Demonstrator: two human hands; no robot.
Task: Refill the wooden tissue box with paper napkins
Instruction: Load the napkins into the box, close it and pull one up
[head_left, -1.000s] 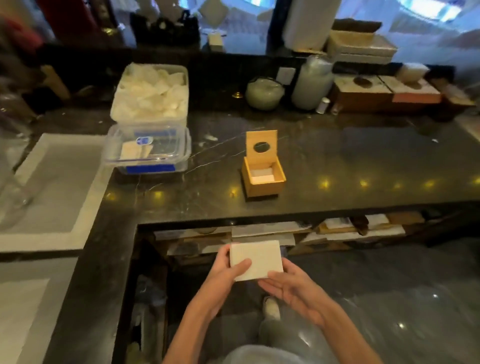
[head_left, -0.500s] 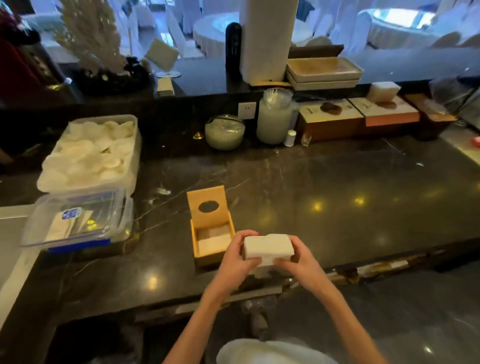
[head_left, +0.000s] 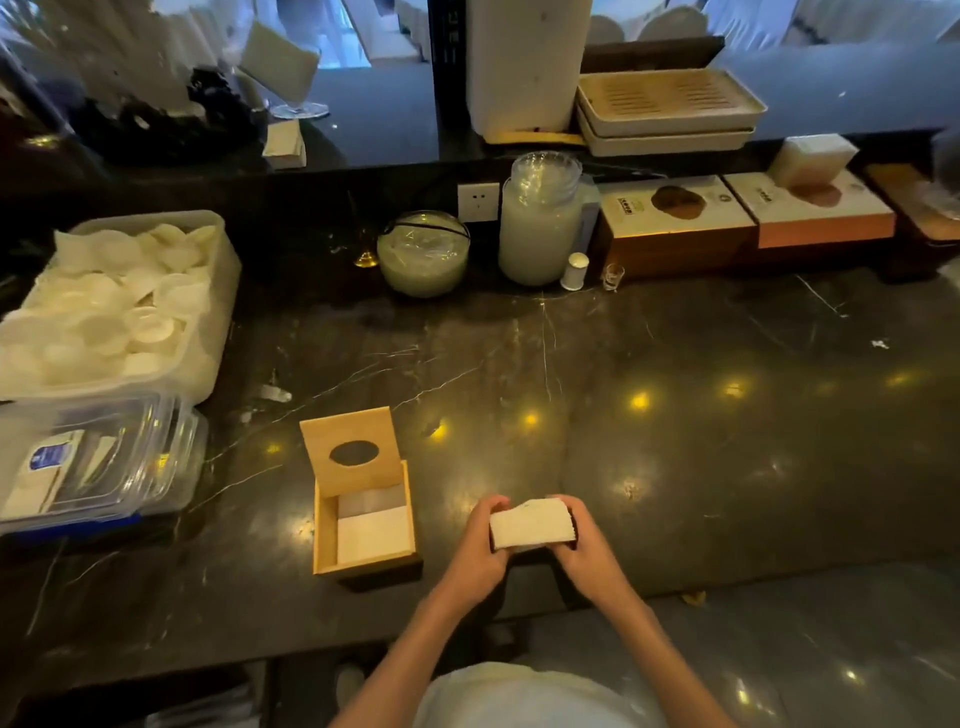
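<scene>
The wooden tissue box stands on the dark marble counter with its lid swung up at the back; an oval hole shows in the lid. A few white napkins lie inside the box. To the right of the box, just above the counter, a white stack of paper napkins is held between both hands. My left hand grips its left end and my right hand grips its right end. The stack is apart from the box, about a hand's width to its right.
Stacked clear plastic containers with white items sit at the left. A glass bowl, a large jar, a small white shaker and flat boxes line the back. The counter's front edge runs just below my hands.
The stack of napkins rose from below the counter edge to over the counter, beside the box. Both hands now grip its ends. The view moved closer to the counter.
</scene>
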